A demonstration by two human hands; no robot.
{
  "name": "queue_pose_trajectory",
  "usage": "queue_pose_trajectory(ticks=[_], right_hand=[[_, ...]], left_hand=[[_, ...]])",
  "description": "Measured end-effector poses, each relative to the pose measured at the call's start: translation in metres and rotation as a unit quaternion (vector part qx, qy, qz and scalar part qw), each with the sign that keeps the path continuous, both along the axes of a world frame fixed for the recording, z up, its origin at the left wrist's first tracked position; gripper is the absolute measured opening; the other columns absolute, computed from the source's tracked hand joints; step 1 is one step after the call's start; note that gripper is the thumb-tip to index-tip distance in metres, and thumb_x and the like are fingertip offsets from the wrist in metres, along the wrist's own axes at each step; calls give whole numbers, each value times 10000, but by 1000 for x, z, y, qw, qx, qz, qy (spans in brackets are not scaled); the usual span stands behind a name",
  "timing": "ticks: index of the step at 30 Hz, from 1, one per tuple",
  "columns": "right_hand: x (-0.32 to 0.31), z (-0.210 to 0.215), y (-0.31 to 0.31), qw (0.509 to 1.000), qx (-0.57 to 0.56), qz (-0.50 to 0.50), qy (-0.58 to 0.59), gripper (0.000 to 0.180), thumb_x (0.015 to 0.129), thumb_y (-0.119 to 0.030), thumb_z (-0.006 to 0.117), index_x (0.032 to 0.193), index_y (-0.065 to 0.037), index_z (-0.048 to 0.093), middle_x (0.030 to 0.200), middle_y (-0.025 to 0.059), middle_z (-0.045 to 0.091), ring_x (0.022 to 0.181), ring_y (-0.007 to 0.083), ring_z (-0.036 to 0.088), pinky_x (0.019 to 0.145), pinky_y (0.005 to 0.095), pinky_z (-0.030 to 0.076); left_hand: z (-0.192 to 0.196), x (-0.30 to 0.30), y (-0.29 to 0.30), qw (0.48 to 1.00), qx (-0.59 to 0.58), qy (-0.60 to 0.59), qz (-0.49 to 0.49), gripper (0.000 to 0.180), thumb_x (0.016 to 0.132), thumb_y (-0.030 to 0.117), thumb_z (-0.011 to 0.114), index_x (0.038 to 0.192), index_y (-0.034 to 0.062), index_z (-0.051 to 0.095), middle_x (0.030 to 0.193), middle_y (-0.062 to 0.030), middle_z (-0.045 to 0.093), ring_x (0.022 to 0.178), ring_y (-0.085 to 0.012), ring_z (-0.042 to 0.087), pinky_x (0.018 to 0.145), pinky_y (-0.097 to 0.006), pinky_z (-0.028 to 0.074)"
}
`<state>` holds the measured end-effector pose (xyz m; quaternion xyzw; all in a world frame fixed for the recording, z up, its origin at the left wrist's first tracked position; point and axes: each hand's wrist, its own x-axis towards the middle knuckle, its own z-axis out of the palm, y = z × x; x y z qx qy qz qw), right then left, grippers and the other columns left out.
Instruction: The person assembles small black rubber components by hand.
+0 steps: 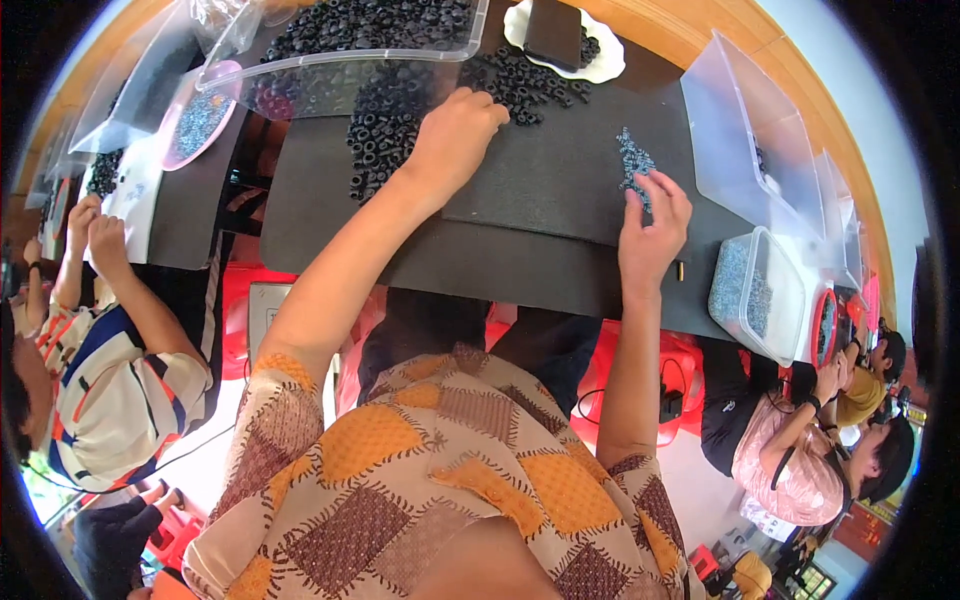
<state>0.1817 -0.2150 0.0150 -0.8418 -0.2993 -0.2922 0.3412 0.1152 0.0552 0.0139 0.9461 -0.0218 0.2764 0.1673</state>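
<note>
the dark tabletop (560,180) is lit brightly and evenly, with only soft shadows cast. the floor (708,498) is washed nearly white, and a bright patch (45,488) at the lower left is blown out. straight edges are bent toward the blackened rim, where detail is softened.

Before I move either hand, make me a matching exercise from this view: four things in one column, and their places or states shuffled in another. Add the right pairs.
Things:
1. Left hand
2. Right hand
3. White dish
4. Clear tub

Places or states:
A. Holds small blue pieces in bulk
B. Lies under a dark rectangular block
C. Next to loose black rings
D. At the small blue pile lying on the dark tabletop

Right pairs: 1-C, 2-D, 3-B, 4-A.
</note>
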Motion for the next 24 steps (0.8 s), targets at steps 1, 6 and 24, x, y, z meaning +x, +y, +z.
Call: queue_pose_trajectory(ticks=[1,6,24], right_hand=[[3,4,-2,1000,0,-16,5,222,785,-20,712,999,-77,698,1078,104,629,1027,301,570,894,398,460],[2,2,6,1000,-7,15,3,209,781,-17,713,981,-75,694,1052,92,629,996,293,578,873,385,470],[-2,8,100,979,-96,170,66,220,831,-79,687,1049,-61,664,926,103,594,878,308,585,779,402,482]], left_hand=[[2,1,0,1000,3,4,-11,139,790,51,577,863,46,694,848,-83,635,908,-269,608,784,-378,528],[2,-4,-19,997,-7,9,-81,160,800,50,601,914,28,710,940,-85,680,941,-285,624,834,-377,519],[2,-49,-2,1000,-18,4,-8,478,775,-104,532,1229,24,610,1305,-165,577,1159,-339,564,1028,-388,449]])
